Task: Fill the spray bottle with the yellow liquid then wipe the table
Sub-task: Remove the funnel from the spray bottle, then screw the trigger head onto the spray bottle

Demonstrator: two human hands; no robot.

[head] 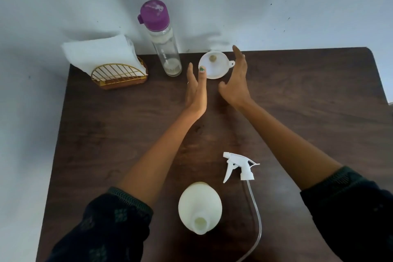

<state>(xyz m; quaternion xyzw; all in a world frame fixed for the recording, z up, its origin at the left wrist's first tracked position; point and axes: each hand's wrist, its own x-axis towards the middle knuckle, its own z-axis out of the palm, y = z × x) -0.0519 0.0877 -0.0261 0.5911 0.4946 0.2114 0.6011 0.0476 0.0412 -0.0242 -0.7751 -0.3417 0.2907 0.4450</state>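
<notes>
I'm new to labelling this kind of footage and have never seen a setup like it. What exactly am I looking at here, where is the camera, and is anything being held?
There is no machine here: a person works with bare hands, and the single picture comes from a wide-angle camera worn on their head, looking down at a dark wooden table. The left hand and right hand reach forward with straight fingers on either side of a white funnel; neither holds anything. At the back stand a clear bottle with a purple cap and a gold holder of white napkins. Nearest the person stands the open white spray bottle, and beside it lies its trigger head with a tube, unscrewed.
</notes>
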